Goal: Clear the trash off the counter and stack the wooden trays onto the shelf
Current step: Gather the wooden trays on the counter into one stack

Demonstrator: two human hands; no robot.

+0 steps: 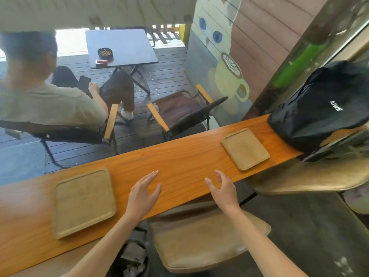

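Two pale wooden trays lie flat on the long orange wooden counter (179,156). The larger-looking tray (83,202) is near me at the left; the other tray (245,148) sits farther along at the right. Both trays hold nothing. My left hand (143,194) hovers over the counter's middle, just right of the near tray, fingers spread and holding nothing. My right hand (223,188) hangs at the counter's near edge, open too, below and left of the far tray. No shelf is in view.
A black backpack (323,108) rests on the counter's right end. Below the counter are a cushioned stool (205,236) and a dark bin (131,260) holding crumpled trash. Beyond the glass a person sits in a folding chair (60,132) near a small table (121,47).
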